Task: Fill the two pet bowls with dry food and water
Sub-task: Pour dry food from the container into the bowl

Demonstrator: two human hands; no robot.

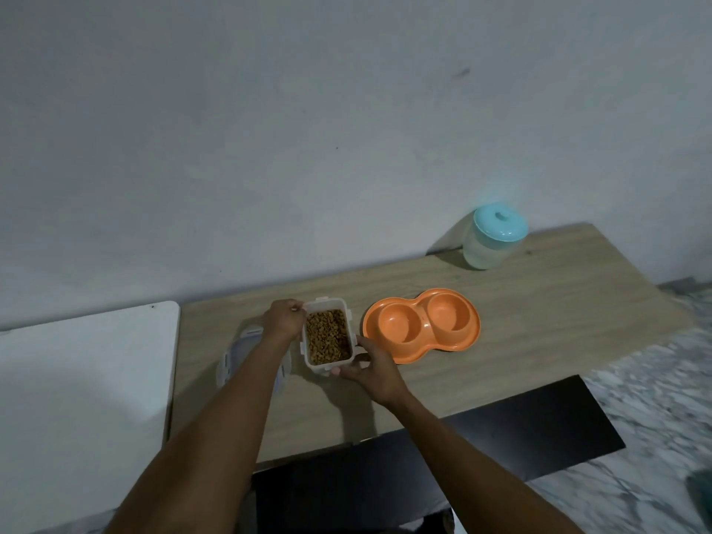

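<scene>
The left grip [285, 319] curls its fingers on the far left corner of the food container [328, 335], and the right grip [370, 370] clasps the near right corner, thumb along the near edge. The container stands upright and lidless on the counter [539, 321], filled with brown dry food [328, 337]. At nine o'clock from it, partly under the left forearm, its clear lid [246, 352] lies flat. At three o'clock, just beside the right grip, sits the orange double pet bowl [422, 323], both wells showing bare plastic. Well apart, at one o'clock against the wall, stands a pale jar [489, 248] with a teal lid [500, 222]. A white table [84, 379] adjoins the counter at nine o'clock.
</scene>
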